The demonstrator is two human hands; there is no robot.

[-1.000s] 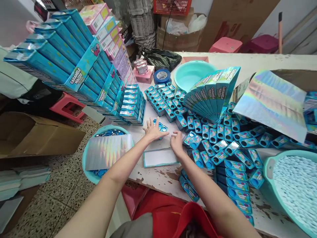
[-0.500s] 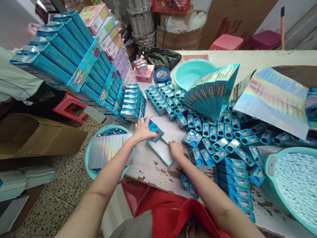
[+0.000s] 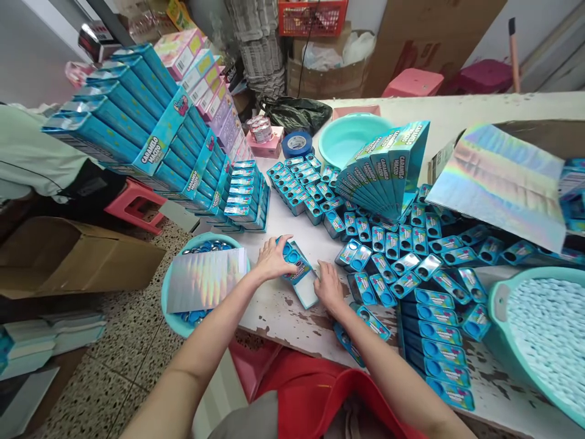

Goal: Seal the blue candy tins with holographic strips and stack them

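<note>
My left hand (image 3: 275,261) is closed around small blue tin-like boxes (image 3: 295,253) with round openings on top. They lie in the upper end of a shallow cardboard tray (image 3: 305,291), whose pale inside shows at the near end. At the tray's right edge, my right hand (image 3: 328,286) grips the wall with bent fingers; its thumb is partly hidden. More blue boxes (image 3: 375,322) lie beside my right forearm, partly covered by it. Several loose blue boxes (image 3: 361,257) stand and lie to the right of the tray.
Filled display trays (image 3: 159,152) are stacked at the left. A teal basin (image 3: 171,317) bearing a shiny sheet (image 3: 205,277) stands below the table edge. On the right are folded empty trays (image 3: 388,167) and a basin of pale pieces (image 3: 548,341). Blue tape (image 3: 297,143) lies behind.
My left hand has brought the blue boxes down into the tray, which has turned more upright in view. My right hand has stayed at its edge. The head view has shifted slightly.
</note>
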